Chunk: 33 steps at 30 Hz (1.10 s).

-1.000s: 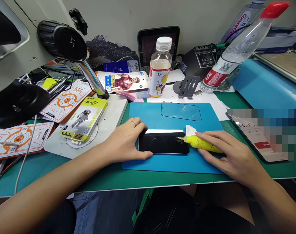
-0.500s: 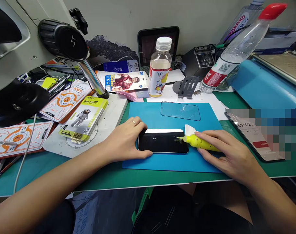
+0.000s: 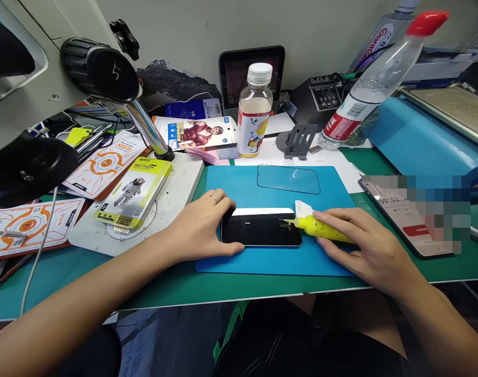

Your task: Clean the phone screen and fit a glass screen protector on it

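Note:
A black smartphone [image 3: 258, 231] lies flat on the blue mat [image 3: 239, 264], its dark glass facing up. My left hand [image 3: 205, 225] grips its left end, thumb along the near edge and fingers at the far edge. Between the thumb and fingers of my right hand [image 3: 360, 241] is a yellow squeeze bottle [image 3: 321, 229] with a thin nozzle. The nozzle tip points left, over the right part of the phone; whether it touches the glass I cannot tell. A white piece [image 3: 302, 208], perhaps tissue, lies beside the bottle. Behind the phone rests a clear black-edged screen film [image 3: 288, 179].
At left stand a microscope post [image 3: 147, 125] and its white base [image 3: 180, 183], bearing a yellow battery pack [image 3: 134, 191]. A drink bottle [image 3: 255, 112] and a black phone stand [image 3: 300, 141] are behind the mat. Another phone [image 3: 408, 220] lies at right.
The view has shifted slightly, so the things at the back sit a little lower and further left. Both hands keep the same hold on the phone and the squeeze bottle.

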Each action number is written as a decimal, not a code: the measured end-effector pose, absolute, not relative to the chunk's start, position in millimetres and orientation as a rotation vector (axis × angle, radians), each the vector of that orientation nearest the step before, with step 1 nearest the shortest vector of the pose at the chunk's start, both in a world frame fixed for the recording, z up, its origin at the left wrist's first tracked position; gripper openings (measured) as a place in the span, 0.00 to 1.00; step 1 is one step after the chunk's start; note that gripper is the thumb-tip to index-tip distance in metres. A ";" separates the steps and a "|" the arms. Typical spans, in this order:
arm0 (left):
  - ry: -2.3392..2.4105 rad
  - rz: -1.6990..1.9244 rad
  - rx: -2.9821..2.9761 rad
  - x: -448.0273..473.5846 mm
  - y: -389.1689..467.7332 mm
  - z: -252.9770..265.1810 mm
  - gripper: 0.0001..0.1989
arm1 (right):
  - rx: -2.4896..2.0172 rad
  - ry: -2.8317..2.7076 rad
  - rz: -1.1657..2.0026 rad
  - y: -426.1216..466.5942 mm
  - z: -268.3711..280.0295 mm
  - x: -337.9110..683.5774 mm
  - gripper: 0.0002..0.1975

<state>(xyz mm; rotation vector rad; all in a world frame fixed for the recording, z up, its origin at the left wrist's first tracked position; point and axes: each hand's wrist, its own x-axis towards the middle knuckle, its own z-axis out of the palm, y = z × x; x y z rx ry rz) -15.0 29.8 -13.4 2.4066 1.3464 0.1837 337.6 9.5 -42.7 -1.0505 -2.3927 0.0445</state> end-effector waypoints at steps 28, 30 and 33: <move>1.337 0.208 2.428 -15.9 29.0 -16.8 0.26 | -1.074 -2.380 0.015 8.5 -40.3 336.9 0.31; 1.334 0.214 2.432 -15.8 28.9 -16.8 0.25 | -1.068 -2.379 -0.001 8.3 -40.5 336.8 0.32; 1.341 0.208 2.430 -15.5 29.2 -16.0 0.25 | -1.062 -2.392 -0.023 8.4 -40.7 336.3 0.34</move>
